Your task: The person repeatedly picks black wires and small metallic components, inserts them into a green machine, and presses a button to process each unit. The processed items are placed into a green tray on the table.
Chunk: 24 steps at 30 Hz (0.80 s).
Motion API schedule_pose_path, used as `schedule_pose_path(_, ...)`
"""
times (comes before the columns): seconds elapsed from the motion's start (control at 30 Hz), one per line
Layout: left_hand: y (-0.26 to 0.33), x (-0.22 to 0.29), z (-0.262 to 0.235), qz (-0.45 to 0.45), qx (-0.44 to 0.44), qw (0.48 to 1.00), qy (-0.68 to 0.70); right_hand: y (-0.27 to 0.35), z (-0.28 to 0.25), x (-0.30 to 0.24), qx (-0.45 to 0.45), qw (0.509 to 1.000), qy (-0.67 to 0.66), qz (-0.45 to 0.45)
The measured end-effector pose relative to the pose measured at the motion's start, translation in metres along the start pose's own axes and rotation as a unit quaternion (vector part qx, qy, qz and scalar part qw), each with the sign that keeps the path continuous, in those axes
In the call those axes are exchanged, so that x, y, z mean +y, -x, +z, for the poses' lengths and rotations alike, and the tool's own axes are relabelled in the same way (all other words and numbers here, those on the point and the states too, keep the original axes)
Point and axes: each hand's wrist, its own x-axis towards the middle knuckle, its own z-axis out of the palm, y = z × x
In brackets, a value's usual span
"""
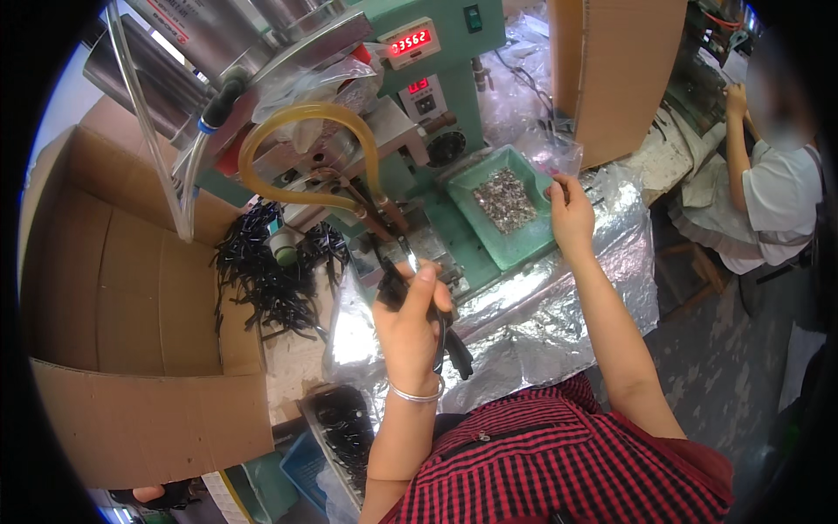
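Note:
My left hand (415, 314) is closed around several slim black pieces (456, 351), whose ends stick out below the fingers. A shiny metal piece (408, 253) shows just beyond its fingertips, at the machine's working spot; I cannot tell whether the hand holds it. Two copper-coloured bars (384, 220) of the green bench machine (454, 87) come down close by. My right hand (573, 218) is at the right rim of a green tray (521, 255), its fingers pinched together. What they hold, if anything, is too small to make out. Inside the tray lies a pile of tiny metal parts (506, 202).
A heap of black strips (266, 271) lies left of the machine, beside a large open cardboard box (131, 279). Crumpled foil (524, 323) covers the bench front. A yellow hose (305, 112) loops over the machine. To the right, another person (777, 183) is at work.

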Motion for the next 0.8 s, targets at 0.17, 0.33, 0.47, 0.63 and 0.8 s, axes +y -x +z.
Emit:
schedule_pose_path(0.17, 0.0, 0.0, 0.001, -0.001, 0.001, 1.0, 0.005, 0.001, -0.002, -0.007, -0.002, 1.0, -0.017, 0.022)
schedule_pose_path(0.33, 0.0, -0.001, 0.002, -0.001, 0.008, 1.0, 0.012, 0.0, -0.001, -0.002, 0.002, 1.0, -0.024, 0.011)
schedule_pose_path(0.47, 0.001, 0.001, 0.006, 0.002, 0.015, 1.0, 0.015, -0.001, 0.003, 0.002, 0.007, 1.0, 0.004, 0.005)
schedule_pose_path(0.63, 0.0, 0.0, 0.006, 0.002, 0.017, 1.0, 0.014, 0.0, 0.001, 0.0, 0.006, 1.0, -0.005, 0.015)
schedule_pose_path(0.8, 0.0, 0.0, 0.005, 0.0, 0.021, 1.0, -0.001, 0.001, 0.002, 0.0, 0.001, 1.0, -0.022, 0.017)
